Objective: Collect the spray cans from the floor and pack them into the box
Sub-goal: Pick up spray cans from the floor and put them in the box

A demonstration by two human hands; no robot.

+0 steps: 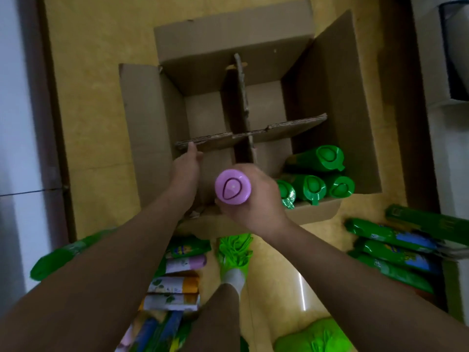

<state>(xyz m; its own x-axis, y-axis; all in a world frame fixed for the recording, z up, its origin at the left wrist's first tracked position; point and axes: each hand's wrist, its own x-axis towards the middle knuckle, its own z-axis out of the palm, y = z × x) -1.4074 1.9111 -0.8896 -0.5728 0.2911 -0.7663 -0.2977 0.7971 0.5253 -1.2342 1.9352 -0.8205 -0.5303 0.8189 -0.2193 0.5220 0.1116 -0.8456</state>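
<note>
An open cardboard box (149, 118) stands on the floor, split into four cells by cardboard dividers (243, 102). Several green-capped spray cans (327, 156) fill its near right cell. My right hand (256, 201) grips a purple-capped spray can (233, 187) upright over the box's near edge, above the near left cell. My left hand (185, 171) reaches into the near left cell, fingertips touching the cross divider's left end. More spray cans lie on the floor: green ones (396, 250) at the right, and white, purple and orange ones (177, 275) under my left arm.
The box flaps (355, 102) stand open on all sides. My feet in green shoes (236, 252) stand on the yellow floor just before the box. A white wall (15, 123) runs along the left and a white cabinet (441, 123) along the right.
</note>
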